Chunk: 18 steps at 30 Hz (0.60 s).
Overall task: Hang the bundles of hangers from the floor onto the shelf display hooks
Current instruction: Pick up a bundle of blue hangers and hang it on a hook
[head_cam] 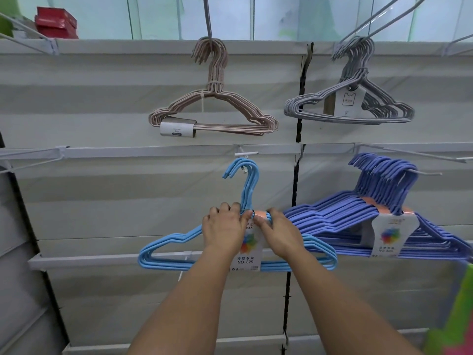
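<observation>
A light blue hanger bundle (163,249) with a white label hangs by its hooks on a white display hook (245,154) in the middle of the shelf wall. My left hand (223,228) grips the bundle's neck from the left. My right hand (280,233) grips it from the right, over the orange band. A purple-blue hanger bundle (340,216) hangs on the hook to the right. Higher up hang a beige bundle (230,103) and a grey bundle (378,108).
White horizontal rails (115,257) run across the grey panel wall. Bare wire hooks (30,156) stick out at the left. Red boxes (56,23) sit on top at the upper left. A green and pink item (455,319) shows at the lower right edge.
</observation>
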Available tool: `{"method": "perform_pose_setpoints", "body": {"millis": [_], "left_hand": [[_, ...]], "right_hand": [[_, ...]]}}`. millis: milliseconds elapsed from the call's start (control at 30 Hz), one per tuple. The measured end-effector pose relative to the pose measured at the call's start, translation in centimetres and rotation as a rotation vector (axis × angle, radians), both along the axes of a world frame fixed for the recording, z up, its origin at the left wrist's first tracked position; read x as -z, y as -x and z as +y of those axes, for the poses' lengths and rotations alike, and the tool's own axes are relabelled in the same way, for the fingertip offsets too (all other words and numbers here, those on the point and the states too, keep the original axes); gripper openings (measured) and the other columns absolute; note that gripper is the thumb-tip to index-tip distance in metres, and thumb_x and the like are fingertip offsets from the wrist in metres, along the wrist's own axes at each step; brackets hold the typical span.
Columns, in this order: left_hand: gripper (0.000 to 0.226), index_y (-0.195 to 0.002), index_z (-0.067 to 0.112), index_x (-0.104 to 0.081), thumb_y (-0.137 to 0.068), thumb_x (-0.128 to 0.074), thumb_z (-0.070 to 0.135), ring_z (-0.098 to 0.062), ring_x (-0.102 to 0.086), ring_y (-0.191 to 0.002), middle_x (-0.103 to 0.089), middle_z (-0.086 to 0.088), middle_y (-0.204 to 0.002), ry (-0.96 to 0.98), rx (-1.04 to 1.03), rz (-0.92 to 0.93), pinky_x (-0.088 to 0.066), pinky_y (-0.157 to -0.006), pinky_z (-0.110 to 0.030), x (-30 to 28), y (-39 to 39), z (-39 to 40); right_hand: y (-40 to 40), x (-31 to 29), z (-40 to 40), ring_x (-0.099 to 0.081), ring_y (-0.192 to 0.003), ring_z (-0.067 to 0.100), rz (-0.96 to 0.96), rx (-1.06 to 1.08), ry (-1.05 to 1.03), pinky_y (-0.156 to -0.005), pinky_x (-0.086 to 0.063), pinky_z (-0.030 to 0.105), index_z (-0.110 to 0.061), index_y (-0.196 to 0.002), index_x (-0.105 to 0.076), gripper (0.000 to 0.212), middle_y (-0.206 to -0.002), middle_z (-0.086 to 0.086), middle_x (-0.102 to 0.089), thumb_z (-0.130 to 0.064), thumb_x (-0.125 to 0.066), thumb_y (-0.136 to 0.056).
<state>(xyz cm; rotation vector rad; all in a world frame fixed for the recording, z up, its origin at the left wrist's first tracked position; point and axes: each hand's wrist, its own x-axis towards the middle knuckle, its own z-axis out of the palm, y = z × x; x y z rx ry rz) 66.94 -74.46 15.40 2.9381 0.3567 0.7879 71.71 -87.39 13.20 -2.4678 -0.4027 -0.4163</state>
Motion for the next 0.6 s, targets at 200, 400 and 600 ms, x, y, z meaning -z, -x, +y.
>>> {"method": "perform_pose_setpoints", "body": {"millis": [200,400,600], "left_hand": [[0.052,-0.126,0.02,-0.048,-0.098,-0.02,0.054,-0.026,-0.048,-0.112,-0.053,-0.005,-0.121,0.055,-0.02,0.053,-0.039,-0.09,-0.038,-0.2,-0.5,-0.6],[0.052,-0.132,0.021,-0.046,-0.098,-0.023,0.054,-0.023,-0.044,-0.12,-0.05,-0.002,-0.13,0.11,0.01,0.012,-0.035,-0.099,-0.038,0.7,-0.8,-0.3],[0.056,-0.14,0.021,-0.039,-0.097,-0.025,0.055,-0.022,-0.041,-0.126,-0.046,-0.002,-0.138,0.147,0.028,-0.04,-0.031,-0.106,-0.037,0.9,-0.5,-0.2]], "right_hand": [[-0.2,-0.4,-0.1,-0.059,-0.099,0.027,0.022,0.038,-0.001,-0.079,-0.044,0.038,-0.019,-0.112,-0.05,0.051,-0.108,0.005,-0.064,-0.063,-0.037,-0.091],[0.2,0.0,0.1,-0.051,-0.116,0.028,0.005,0.089,0.043,-0.097,-0.041,0.042,-0.019,-0.132,-0.046,0.065,-0.124,0.009,-0.055,-0.067,-0.032,-0.09],[0.6,-0.2,0.2,-0.04,-0.129,0.028,0.008,0.091,0.077,-0.107,-0.033,0.043,-0.02,-0.144,-0.034,0.068,-0.141,0.009,-0.043,-0.064,-0.03,-0.093]]}}
